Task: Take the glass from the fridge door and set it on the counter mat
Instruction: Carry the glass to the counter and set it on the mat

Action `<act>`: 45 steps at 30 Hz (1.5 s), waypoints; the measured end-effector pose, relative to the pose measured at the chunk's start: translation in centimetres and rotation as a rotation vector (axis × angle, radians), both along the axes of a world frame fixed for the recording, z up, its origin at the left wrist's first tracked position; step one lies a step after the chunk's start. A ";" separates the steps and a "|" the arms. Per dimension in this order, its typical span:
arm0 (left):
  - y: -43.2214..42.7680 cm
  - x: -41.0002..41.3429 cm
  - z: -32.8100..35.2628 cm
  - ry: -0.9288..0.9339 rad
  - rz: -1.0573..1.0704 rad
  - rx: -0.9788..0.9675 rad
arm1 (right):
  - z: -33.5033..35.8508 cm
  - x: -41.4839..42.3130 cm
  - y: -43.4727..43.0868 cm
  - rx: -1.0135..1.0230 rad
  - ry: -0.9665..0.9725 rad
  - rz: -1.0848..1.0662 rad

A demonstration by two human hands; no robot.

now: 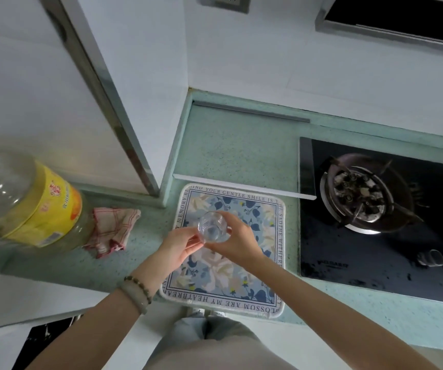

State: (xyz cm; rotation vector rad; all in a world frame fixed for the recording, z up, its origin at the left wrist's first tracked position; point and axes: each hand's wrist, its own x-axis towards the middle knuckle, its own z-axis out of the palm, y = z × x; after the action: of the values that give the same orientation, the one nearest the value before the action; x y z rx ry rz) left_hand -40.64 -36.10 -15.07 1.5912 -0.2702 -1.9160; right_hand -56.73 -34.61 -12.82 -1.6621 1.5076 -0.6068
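A small clear glass (pixel 212 226) is upright over the upper left part of a blue floral counter mat (pixel 244 284) with lettering round its border. Both hands hold it: my left hand (pixel 179 248) touches its left side with the fingertips, and my right hand (pixel 237 240) wraps its right side. I cannot tell whether the glass's base touches the mat. The fridge (pixel 62 84), white with a dark door edge, stands shut at the upper left.
A big oil bottle (pixel 28 201) with a yellow label stands on the left counter, with a red checked cloth (pixel 113 228) beside it. A black gas hob (pixel 380 217) lies right of the mat. The teal counter (pixel 231 145) extends behind the mat to the wall.
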 end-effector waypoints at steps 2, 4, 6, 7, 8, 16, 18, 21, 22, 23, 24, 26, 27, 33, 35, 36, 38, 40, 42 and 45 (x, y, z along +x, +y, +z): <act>-0.3 -1.6 0.4 0.004 -0.039 -0.005 | 0.0 -1.3 0.2 0.019 0.004 -0.045; -0.6 -3.2 0.4 -0.012 -0.065 -0.003 | 0.2 -2.7 0.5 0.033 0.010 -0.081; -0.8 -4.4 0.3 -0.055 -0.148 -0.024 | 0.5 -3.8 0.8 0.051 0.017 -0.119; -0.8 -5.0 0.2 -0.071 -0.176 -0.033 | 0.6 -4.4 1.0 0.057 0.019 -0.137; -0.8 -5.4 0.1 -0.068 -0.174 -0.029 | 0.7 -4.8 1.2 0.064 0.020 -0.149; -0.4 -5.9 -0.5 -0.087 -0.260 -0.057 | 0.3 -5.7 2.1 0.103 0.020 -0.164; -0.3 -6.0 -0.2 -0.080 -0.219 -0.029 | 0.2 -5.5 2.2 0.114 0.038 -0.147; 0.0 -6.2 0.4 -0.056 -0.097 0.035 | 0.1 -5.3 2.3 0.123 0.046 -0.133; 0.1 -6.2 0.6 -0.043 -0.064 0.054 | 0.1 -5.4 2.3 0.120 0.048 -0.128; 0.1 -6.3 0.6 -0.034 -0.040 0.066 | 0.2 -5.4 2.3 0.116 0.051 -0.122; 0.1 -6.3 0.6 -0.031 -0.025 0.071 | 0.3 -5.5 2.3 0.111 0.050 -0.116; 0.2 -6.4 0.6 -0.009 -0.007 0.074 | 0.5 -5.7 2.1 0.130 0.048 -0.107; 0.2 -6.4 0.7 0.000 -0.031 0.056 | 0.6 -5.7 2.1 0.147 0.051 -0.104; -0.6 -4.3 1.5 0.090 -0.180 0.002 | 3.4 -6.5 1.3 0.367 0.016 0.028; -1.7 -3.8 2.9 0.085 -0.247 -0.137 | 5.3 -7.1 0.7 0.324 -0.022 -0.024; -2.2 -3.7 4.1 0.086 -0.253 -0.221 | 6.5 -7.3 0.4 0.267 -0.056 -0.060; -2.8 -3.7 7.2 0.061 -0.267 -0.428 | 9.0 -7.5 0.0 0.121 -0.159 -0.114; -3.1 -3.8 10.8 0.034 -0.303 -0.650 | 11.7 -7.5 -0.1 -0.014 -0.305 -0.155; -3.0 -3.7 14.4 0.031 -0.318 -0.802 | 14.3 -7.6 0.1 -0.123 -0.426 -0.199; -2.0 -3.5 18.9 -0.027 -0.353 -1.051 | 17.6 -8.2 1.0 -0.293 -0.525 -0.231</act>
State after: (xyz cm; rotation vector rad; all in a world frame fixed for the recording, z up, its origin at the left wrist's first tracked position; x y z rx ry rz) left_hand -44.11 -38.05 3.84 0.8652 -1.3750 -1.5155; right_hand -64.97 -33.61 4.74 -1.3861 1.2651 -1.3292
